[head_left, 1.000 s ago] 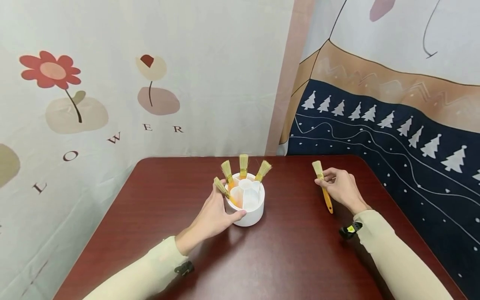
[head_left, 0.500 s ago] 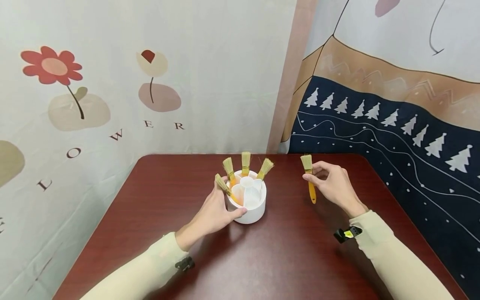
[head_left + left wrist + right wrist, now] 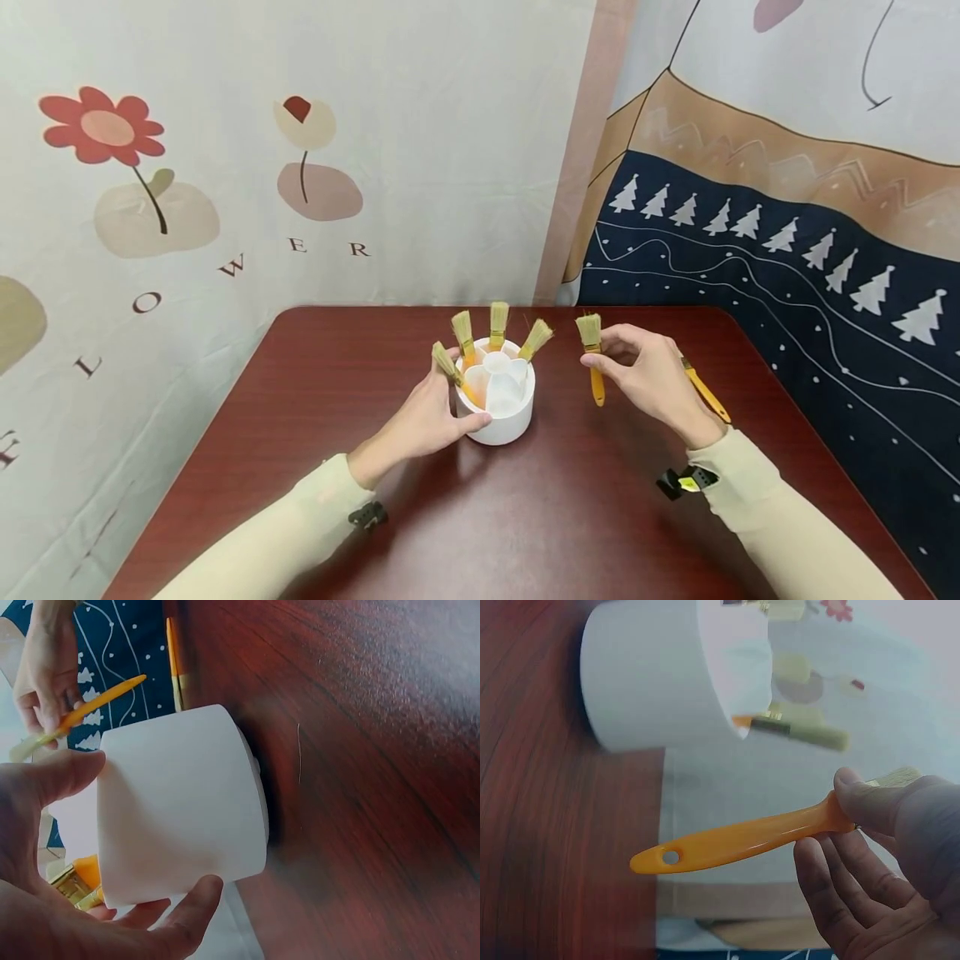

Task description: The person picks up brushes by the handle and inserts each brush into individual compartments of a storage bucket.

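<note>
Closer to the white pot point(image 3: 506, 429) has come the brush point(image 3: 761, 834).
It is up off the counter point(image 3: 562, 508), right of the pot, bristles up. It looks light and stiff, maybe slick on the handle, so the neck seems best to hold. The right hand point(image 3: 648, 375) pinches it there, stretched toward the pot; the left hand point(image 3: 420, 423) holds the pot's left side.

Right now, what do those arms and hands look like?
The left sleeve and right sleeve are long and pale cream. The left hand and right hand wear no gloves. A black gadget sits by the left wrist; the right wrist's has a yellow patch.
</note>
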Motion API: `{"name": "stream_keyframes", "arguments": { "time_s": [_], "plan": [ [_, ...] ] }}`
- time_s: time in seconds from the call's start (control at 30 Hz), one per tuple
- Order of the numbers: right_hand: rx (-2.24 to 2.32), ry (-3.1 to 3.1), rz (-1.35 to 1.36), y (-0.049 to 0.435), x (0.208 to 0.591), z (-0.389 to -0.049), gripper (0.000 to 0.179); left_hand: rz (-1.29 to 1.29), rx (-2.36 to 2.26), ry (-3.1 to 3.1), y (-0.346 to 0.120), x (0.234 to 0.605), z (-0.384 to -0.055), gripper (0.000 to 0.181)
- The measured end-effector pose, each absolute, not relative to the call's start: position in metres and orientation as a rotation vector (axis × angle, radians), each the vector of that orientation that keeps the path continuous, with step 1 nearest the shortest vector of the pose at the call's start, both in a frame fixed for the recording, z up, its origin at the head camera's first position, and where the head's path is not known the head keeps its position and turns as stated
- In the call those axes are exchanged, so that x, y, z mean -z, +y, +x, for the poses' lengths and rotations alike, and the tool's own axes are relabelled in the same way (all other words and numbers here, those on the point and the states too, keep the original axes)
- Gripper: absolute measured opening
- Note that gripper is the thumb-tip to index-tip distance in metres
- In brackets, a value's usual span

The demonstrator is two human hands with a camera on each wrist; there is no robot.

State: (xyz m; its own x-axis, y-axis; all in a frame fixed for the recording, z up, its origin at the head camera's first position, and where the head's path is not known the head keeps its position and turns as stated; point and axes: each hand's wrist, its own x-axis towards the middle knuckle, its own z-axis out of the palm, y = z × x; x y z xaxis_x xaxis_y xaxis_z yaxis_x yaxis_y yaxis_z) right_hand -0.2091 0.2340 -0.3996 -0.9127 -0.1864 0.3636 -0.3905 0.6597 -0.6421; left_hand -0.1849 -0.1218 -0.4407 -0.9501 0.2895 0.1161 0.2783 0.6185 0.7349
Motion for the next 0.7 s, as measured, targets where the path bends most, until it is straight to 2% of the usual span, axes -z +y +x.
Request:
{"name": "stream_keyframes", "arguments": {
  "time_s": [0.37, 0.7],
  "plan": [
    [-1.194, -2.543, 0.605, 0.21, 0.385, -0.195, 0.022, 0.521, -1.261, 2.784, -0.127, 0.437, -0.189, 0.113],
    [-1.255, -2.437, 0.764, 0.187, 0.372, -0.186, 0.028, 0.535, -1.238, 2.778, -0.128, 0.437, -0.19, 0.113]
  ]
}}
